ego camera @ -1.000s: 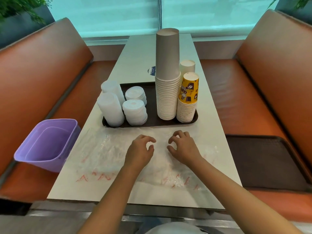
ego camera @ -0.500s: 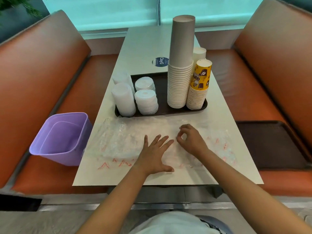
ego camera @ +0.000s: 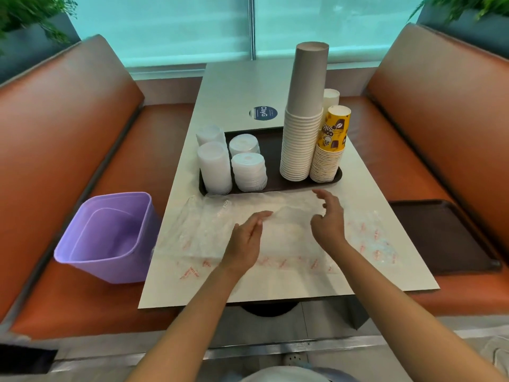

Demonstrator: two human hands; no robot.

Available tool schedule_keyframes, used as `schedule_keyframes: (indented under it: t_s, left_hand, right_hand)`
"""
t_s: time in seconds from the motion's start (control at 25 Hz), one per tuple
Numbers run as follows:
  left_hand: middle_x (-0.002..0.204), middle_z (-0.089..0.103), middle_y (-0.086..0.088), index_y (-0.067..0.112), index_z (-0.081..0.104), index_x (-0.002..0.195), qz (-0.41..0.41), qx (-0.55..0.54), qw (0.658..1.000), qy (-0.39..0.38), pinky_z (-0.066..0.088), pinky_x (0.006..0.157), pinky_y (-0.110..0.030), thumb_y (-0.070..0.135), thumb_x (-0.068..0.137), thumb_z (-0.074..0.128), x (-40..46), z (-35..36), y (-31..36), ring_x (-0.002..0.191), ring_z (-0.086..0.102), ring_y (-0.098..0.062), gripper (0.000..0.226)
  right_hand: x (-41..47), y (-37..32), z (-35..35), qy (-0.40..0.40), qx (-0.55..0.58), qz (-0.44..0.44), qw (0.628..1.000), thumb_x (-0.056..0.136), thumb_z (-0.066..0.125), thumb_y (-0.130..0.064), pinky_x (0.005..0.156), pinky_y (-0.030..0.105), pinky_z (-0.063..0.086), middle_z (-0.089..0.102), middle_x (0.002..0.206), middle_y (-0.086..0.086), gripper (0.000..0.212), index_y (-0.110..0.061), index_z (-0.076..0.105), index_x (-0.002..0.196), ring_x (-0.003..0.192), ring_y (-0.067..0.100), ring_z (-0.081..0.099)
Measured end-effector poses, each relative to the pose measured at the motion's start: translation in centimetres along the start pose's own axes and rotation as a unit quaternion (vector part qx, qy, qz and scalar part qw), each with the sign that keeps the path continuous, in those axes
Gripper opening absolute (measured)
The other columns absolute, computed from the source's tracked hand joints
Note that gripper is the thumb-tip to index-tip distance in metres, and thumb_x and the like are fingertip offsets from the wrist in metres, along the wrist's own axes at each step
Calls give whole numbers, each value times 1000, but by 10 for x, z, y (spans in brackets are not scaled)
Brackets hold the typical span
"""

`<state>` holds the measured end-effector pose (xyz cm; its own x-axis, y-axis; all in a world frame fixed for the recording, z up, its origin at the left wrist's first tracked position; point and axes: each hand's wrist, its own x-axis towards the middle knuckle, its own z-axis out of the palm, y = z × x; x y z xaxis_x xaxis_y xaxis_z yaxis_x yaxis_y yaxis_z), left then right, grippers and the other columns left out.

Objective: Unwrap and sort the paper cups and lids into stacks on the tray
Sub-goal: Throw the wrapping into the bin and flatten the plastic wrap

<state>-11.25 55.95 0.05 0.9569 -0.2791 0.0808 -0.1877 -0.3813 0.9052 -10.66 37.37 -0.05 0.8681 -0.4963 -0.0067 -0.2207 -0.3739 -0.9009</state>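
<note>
Your left hand (ego camera: 245, 241) lies flat-fingered on the plastic wrap (ego camera: 209, 232); your right hand (ego camera: 327, 219) hovers loosely spread, holding nothing. Gather the wrap from both ends toward the table's near edge. Cup stacks (ego camera: 300, 144) and lids (ego camera: 248, 172) already stand on the tray (ego camera: 272, 183); purple bin (ego camera: 110, 238) waits on the left bench.

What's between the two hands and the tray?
Head view: only the clear plastic wrapper on the table, spread from the left hand and right hand up to the tray.
</note>
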Motion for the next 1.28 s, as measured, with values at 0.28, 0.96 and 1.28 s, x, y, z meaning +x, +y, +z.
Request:
schedule_keyframes:
  t_s: [0.28,0.96,1.28]
  left_hand:
    - [93,69,-2,7,61,96,-25,-275,960,-42,50,80,-17,0,100,29,7,-38,17,86,67,-6,33]
    - [127,58,-7,18,74,101,68,21,996,45,35,109,-36,-13,86,52,49,-77,-7,122,50,-23,41]
    - [137,53,-1,18,66,118,198,291,934,-68,11,114,-25,-5,78,64,0,-55,-76,135,33,-13,46]
  right_hand:
    - [-5,15,2,-227,-53,-73,970,77,68,7,96,21,33,36,141,-12,85,-35,33,142,128,12,35]
    - [-31,-74,3,-227,130,-177,949,80,68,5,70,18,53,67,89,-3,26,-18,64,68,82,1,65]
    - [-39,0,19,-418,-142,-132,887,71,65,6,86,13,41,64,105,-9,39,-33,58,70,103,10,58]
